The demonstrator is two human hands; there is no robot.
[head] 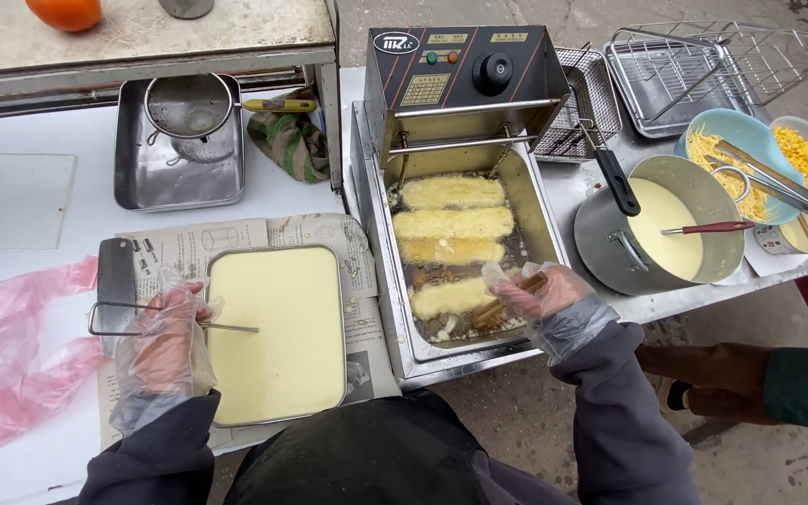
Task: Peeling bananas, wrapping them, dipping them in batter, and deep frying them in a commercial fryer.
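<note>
White tabletop outdoors, with grey pavement showing along its near right edge, carries everything. Near the table's left edge lies a pink bag (7, 351). Just right of it the left hand (163, 351), in a clear glove, is closed around a wire handle (119, 318) whose rod reaches rightward over the batter tray (278, 332); the dark blade-like part at its far end stands upright beside the tray's left rim. The tray sits on newspaper (189, 248) toward the near edge. Behind it, toward the far edge, a steel pan (175, 173) holds a strainer (189, 108).

Right of the tray stands the fryer (465, 196), its long axis running from near edge to far edge. Four battered pieces lie across it, each with its long axis left to right. The right hand (540, 299), gloved too, grips chopsticks (507, 301) that point left and down onto the nearest piece (451, 297), which lies just left of the fingers. This hand is the nearer one; the left is well apart, past the tray.

Further right sits a pot (661, 229) of batter, then bowls (759, 159) at the right edge.
</note>
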